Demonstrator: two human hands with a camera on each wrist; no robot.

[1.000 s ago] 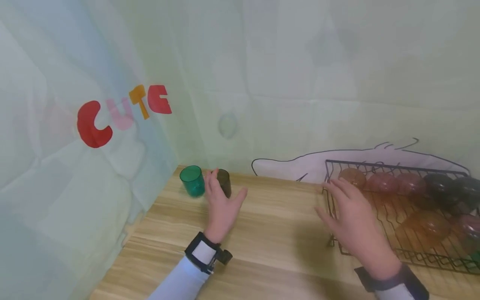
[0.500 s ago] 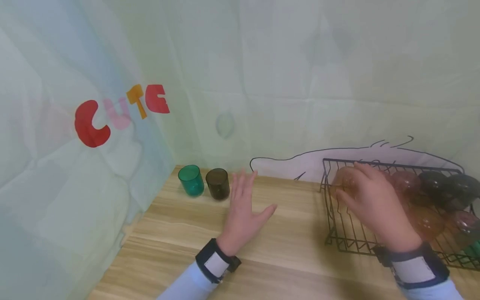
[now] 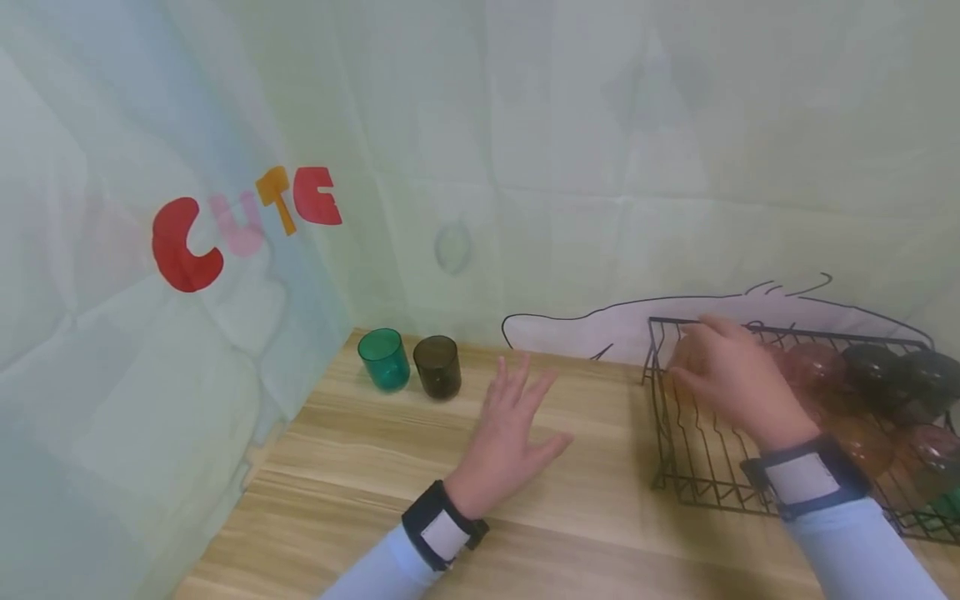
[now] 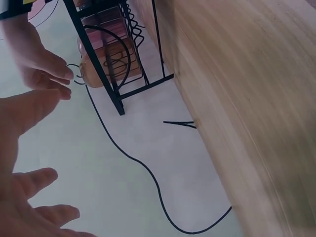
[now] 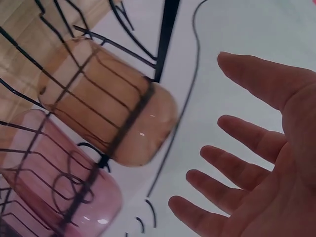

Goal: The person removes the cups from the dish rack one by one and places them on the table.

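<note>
Over the back left corner of a black wire rack (image 3: 658,417), my right hand (image 3: 738,375) hovers by an amber cup (image 5: 108,98). The right wrist view shows its fingers (image 5: 237,165) spread and apart from that cup, which rests bottom-up beside a pink one (image 5: 64,173). My left hand (image 3: 498,450) is held over the table with spread fingers and holds nothing. Left of it, a green cup (image 3: 385,360) and a dark brown cup (image 3: 438,367) stand upright side by side near the table's back left corner.
Farther right in the rack are dark cups (image 3: 926,379), another amber cup (image 3: 862,442) and a green one (image 3: 948,504). A printed cloth (image 3: 555,167) hangs behind the wooden table (image 3: 555,533) and along its left side.
My left hand has moved right, away from the brown cup, and no longer hides it. My right hand has moved right, from the rack's left edge to over the amber cup.
</note>
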